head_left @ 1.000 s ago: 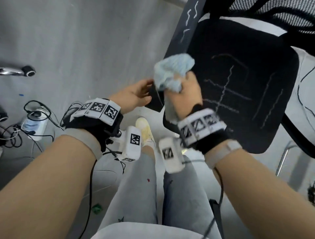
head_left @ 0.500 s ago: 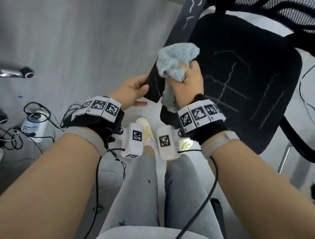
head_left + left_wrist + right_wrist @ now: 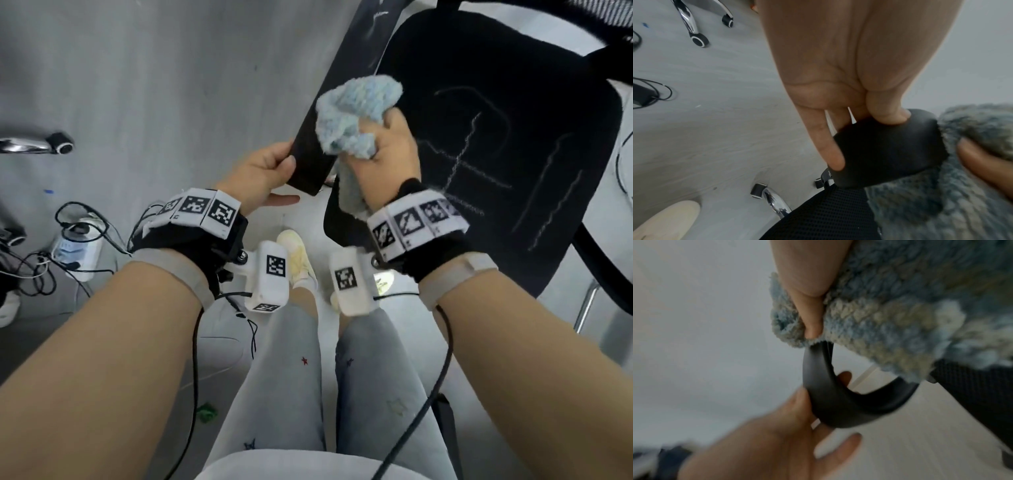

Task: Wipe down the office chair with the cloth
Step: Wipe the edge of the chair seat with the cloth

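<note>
armrest (image 3: pixel 346 99), black, long axis from lower centre to top centre of the head view: near end pinched by left hand (image 3: pixel 263 174), right hand (image 3: pixel 387 164) beside it fisted round bunched blue cloth (image 3: pixel 356 120), cloth touching armrest, chair seat (image 3: pixel 513 85) at right.

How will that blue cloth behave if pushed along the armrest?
Likely floppy: the cloth bunches in the right hand with a tail hanging. Its fluffy pile probably drags, not slides. The armrest looks rigid, gripped by the left hand.

Pale grey wood-grain floor (image 3: pixel 154 85); cables (image 3: pixel 30 270), power strip (image 3: pixel 77 246) at left.
</note>
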### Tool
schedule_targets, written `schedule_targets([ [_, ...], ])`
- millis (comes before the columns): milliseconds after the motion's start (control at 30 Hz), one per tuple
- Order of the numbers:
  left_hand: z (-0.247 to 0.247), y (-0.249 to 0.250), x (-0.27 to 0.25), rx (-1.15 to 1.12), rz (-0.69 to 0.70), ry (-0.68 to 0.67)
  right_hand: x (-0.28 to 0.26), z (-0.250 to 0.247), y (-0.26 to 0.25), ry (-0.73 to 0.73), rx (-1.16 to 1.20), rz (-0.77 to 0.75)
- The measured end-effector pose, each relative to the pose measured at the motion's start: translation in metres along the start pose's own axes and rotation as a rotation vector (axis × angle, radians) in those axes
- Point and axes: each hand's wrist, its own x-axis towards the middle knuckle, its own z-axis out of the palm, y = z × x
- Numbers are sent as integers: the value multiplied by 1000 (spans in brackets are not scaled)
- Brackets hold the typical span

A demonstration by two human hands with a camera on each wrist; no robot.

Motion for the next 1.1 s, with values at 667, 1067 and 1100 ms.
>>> schedule_targets([
  [667, 11, -23, -21, -180, -116, 24, -29, -8, -8, -360, -381, -159],
  [1067, 8, -15, -15, -181, -107, 48, -35, 3, -11, -282, -360, -165],
  [1100, 9, -17, -16, -181, -102, 43, -30, 1, -11, -252, -373, -168],
])
